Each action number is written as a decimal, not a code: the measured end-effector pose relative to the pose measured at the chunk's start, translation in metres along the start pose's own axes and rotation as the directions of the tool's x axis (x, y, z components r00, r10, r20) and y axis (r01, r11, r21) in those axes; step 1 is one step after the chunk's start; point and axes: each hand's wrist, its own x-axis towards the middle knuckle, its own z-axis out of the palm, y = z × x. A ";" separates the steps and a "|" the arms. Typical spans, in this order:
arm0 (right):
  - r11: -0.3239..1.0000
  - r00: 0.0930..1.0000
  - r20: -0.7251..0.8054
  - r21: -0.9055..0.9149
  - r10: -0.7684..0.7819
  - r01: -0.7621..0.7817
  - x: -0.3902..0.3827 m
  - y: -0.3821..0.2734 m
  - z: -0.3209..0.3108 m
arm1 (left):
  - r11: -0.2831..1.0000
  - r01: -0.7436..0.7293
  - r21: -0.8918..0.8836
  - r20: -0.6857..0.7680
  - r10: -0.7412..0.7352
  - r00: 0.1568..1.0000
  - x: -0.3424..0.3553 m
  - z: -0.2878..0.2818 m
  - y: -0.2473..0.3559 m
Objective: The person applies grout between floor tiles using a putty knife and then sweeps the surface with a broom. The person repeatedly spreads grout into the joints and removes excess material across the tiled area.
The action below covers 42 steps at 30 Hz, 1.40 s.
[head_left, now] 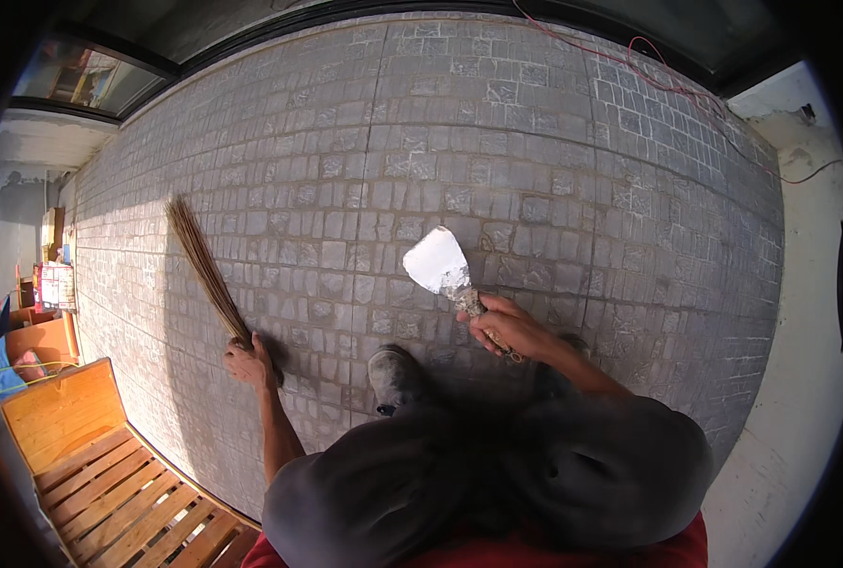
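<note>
My left hand (248, 361) grips the bound end of a stick broom (204, 268), whose brown bristles fan up and to the left over the grey paved floor (497, 151). My right hand (507, 328) holds a wide scraper (438, 262) by its handle, the pale metal blade pointing up and left, just above the paving. I am crouched, with my dark-trousered knees (497, 473) filling the lower middle and one dark shoe (395, 377) planted between the hands.
A wooden slatted bench or crate (109, 473) lies at the lower left, with boxes and blue cloth behind it. A white wall (809, 312) runs along the right. A red wire (649, 71) trails across the top right. Dark door frames border the top.
</note>
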 end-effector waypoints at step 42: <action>0.878 0.880 -0.475 0.422 0.001 0.226 -0.065 0.010 -0.115 | 0.442 -0.544 -0.713 0.145 0.852 0.503 -0.136 -0.140 0.119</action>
